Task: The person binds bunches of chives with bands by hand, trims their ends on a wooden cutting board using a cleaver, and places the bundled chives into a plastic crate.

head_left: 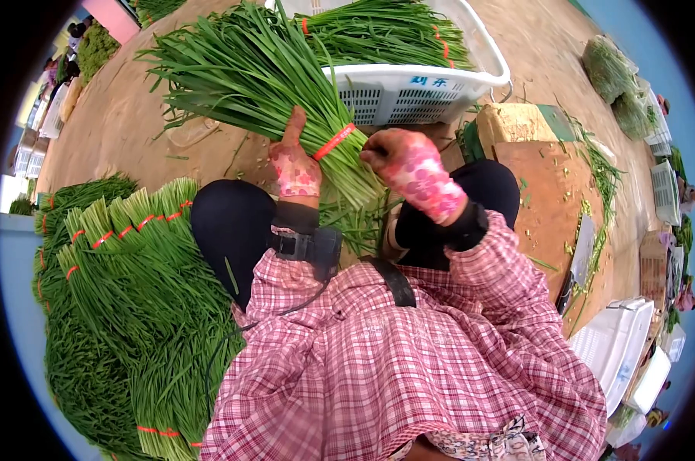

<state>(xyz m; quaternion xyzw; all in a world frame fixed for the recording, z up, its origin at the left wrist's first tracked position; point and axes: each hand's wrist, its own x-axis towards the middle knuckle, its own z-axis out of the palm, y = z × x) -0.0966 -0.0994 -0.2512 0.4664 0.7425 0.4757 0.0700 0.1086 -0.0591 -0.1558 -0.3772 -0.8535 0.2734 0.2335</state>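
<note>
My left hand [292, 163], in a pink patterned fingerless glove, holds a bundle of garlic chives [263, 84] from below, its thumb up along the leaves and its other fingers hidden behind them. A red band [334, 141] wraps the bundle near the pale cut stems. The leaves fan out to the upper left. My right hand [405, 163], gloved alike, is closed in a pinch beside the stems, just right of the band. What its fingertips hold, if anything, cannot be made out.
Ahead stands a white plastic crate [424, 84] with banded chives [386, 34] inside. Stacked chive bundles [148, 284] lie at my left. To my right, a cleaver [582, 253] rests on a wooden board [543, 200] by a block [516, 123]. White crates [616, 338] stand farther right.
</note>
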